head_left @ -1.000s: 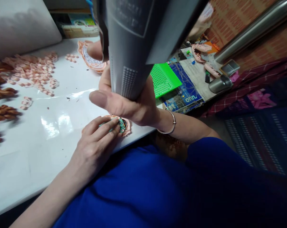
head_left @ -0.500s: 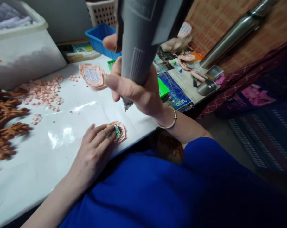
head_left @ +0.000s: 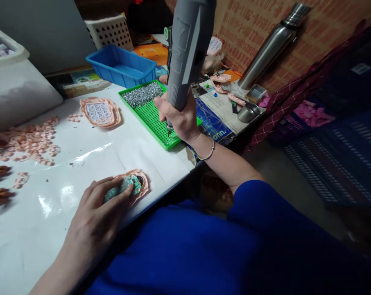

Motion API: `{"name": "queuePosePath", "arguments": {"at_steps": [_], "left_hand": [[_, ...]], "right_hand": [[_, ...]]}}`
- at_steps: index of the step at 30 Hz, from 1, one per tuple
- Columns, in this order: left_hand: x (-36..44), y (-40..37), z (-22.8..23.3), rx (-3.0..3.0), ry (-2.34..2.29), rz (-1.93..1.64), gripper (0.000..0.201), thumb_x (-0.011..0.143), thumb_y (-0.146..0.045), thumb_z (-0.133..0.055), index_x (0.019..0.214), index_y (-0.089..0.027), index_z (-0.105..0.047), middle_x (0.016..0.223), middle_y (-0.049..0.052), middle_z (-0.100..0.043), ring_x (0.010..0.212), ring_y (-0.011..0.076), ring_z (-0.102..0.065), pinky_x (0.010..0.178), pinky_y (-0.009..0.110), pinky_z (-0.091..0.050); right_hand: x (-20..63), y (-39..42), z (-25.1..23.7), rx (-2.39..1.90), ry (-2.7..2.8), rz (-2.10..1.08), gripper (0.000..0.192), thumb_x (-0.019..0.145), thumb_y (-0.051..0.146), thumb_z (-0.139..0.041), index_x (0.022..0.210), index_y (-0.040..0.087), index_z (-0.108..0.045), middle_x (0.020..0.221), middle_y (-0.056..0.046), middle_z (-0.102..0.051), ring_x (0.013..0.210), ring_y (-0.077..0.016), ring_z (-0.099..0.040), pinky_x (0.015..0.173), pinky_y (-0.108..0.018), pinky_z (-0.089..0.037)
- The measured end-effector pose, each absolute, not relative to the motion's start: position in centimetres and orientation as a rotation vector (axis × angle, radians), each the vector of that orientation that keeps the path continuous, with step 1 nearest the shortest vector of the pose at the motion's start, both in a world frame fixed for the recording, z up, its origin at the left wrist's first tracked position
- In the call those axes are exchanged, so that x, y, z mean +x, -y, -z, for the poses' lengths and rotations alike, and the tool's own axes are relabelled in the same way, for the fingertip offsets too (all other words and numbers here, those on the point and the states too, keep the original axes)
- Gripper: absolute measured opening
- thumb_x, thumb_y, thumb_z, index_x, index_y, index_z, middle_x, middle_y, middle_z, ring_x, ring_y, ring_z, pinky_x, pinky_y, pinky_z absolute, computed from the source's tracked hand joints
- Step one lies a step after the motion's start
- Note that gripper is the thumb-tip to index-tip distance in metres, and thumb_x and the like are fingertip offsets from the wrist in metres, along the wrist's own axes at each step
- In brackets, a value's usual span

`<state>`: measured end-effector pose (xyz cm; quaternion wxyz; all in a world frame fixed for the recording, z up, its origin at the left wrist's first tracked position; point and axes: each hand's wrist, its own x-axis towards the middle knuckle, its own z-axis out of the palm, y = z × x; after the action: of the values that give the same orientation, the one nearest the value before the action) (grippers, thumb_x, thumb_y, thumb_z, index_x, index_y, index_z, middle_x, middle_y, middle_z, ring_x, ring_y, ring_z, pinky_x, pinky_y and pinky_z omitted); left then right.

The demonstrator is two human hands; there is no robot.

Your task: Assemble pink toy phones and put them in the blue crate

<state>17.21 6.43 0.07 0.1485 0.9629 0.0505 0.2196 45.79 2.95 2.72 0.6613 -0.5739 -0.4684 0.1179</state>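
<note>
Across the white table (head_left: 90,172) a heap of small pink parts (head_left: 32,139) lies to my left, with brown pieces (head_left: 1,196) at the edge of view. A pink shell with a keypad (head_left: 96,112) sits farther up, near the white tub (head_left: 16,90). Behind the green tray (head_left: 151,119) stand a blue bin (head_left: 119,78) and a white basket (head_left: 110,32); a steel bottle (head_left: 270,47) leans off to the right, a metal cup (head_left: 248,112) below it. My right hand and the driver block part of the tray.

The blue box (head_left: 214,121) reads "onn."; the cardboard (head_left: 243,24) carries reddish print including "2011", mostly too slanted to read.

My right hand (head_left: 185,121) is wrapped around the grey driver (head_left: 185,53), its tip down at the tray's near end, apart from the screws (head_left: 144,94) piled at the far end. My left hand (head_left: 95,209) holds the open pink shell (head_left: 146,184) on the table, below my palm and fingers, one fingertip on its green circuit board (head_left: 134,182), well apart from the driver
</note>
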Motion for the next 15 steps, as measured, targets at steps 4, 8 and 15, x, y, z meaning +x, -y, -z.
{"name": "queuePosePath", "arguments": {"at_steps": [4, 8, 15], "left_hand": [[17.2, -6.3, -0.1, 2.752, -0.146, -0.639, 0.029, 0.094, -0.016, -0.053, 0.121, -0.026, -0.057, 0.122, 0.011, -0.057, 0.110, 0.0285, -0.058, 0.088, 0.042, -0.053], [17.1, -6.3, -0.1, 2.736, -0.154, -0.635, 0.030, 0.096, -0.017, -0.050, 0.123, -0.025, -0.058, 0.123, 0.010, -0.058, 0.112, 0.0270, -0.059, 0.092, 0.041, -0.051], [17.1, -7.4, -1.3, 2.714, -0.067, -0.545, 0.032, 0.096, -0.019, -0.049, 0.123, -0.026, -0.064, 0.122, 0.008, -0.062, 0.111, 0.0222, -0.064, 0.092, 0.030, -0.055]], "right_hand": [[45.5, -2.6, -3.0, -1.305, 0.978, -0.305, 0.074, 0.064, 0.077, -0.068, 0.111, 0.024, -0.046, 0.058, 0.012, -0.046, 0.050, -0.0072, -0.044, 0.058, -0.026, -0.043], [44.6, -1.9, -3.8, -1.249, 0.945, -0.310, 0.062, 0.066, 0.069, -0.071, 0.100, 0.024, -0.046, 0.057, 0.012, -0.048, 0.045, -0.0090, -0.046, 0.054, -0.028, -0.044], [45.3, -2.6, -2.8, -1.259, 1.021, -0.250, 0.078, 0.062, 0.079, -0.068, 0.111, 0.023, -0.045, 0.056, 0.013, -0.044, 0.047, -0.0051, -0.040, 0.053, -0.025, -0.039]]}}
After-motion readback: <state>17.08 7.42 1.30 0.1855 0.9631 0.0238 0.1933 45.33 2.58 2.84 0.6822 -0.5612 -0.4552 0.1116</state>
